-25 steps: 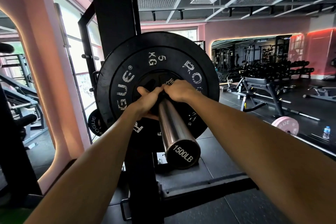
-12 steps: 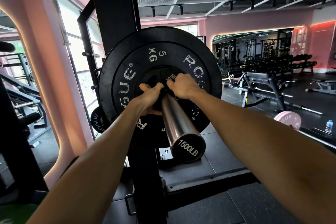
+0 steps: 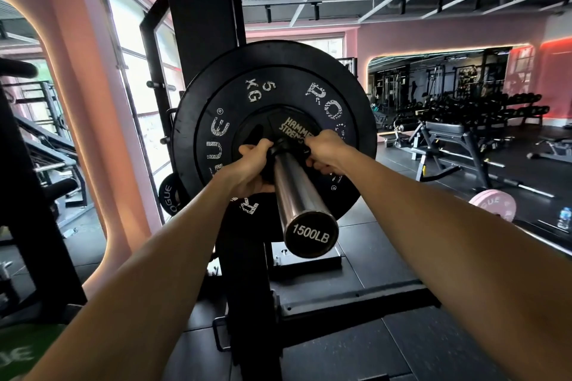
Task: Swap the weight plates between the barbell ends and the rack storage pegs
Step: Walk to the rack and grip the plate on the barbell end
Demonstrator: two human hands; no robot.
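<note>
A large black 5 KG ROGUE bumper plate [image 3: 328, 102] sits on the steel barbell sleeve [image 3: 297, 192], whose 1500LB end cap points at me. In front of it on the sleeve is a small black plate [image 3: 294, 127] marked HAMMER STRENGTH. My left hand [image 3: 250, 170] grips this small plate's lower left edge, and my right hand [image 3: 325, 148] grips its lower right edge, one on each side of the sleeve. The hub is hidden behind my fingers. The black rack upright [image 3: 201, 9] rises just behind the plates.
A small black ROGUE plate [image 3: 168, 198] hangs low on the rack at the left, with a bare storage peg [image 3: 159, 85] above it. On the floor at the right are a pink plate [image 3: 492, 204] and a water bottle [image 3: 565, 218]. A bench [image 3: 448, 136] and dumbbell racks stand behind.
Both hands keep their hold at the sleeve. More of the small plate's lettering now shows above my fingers, and the view has shifted slightly.
</note>
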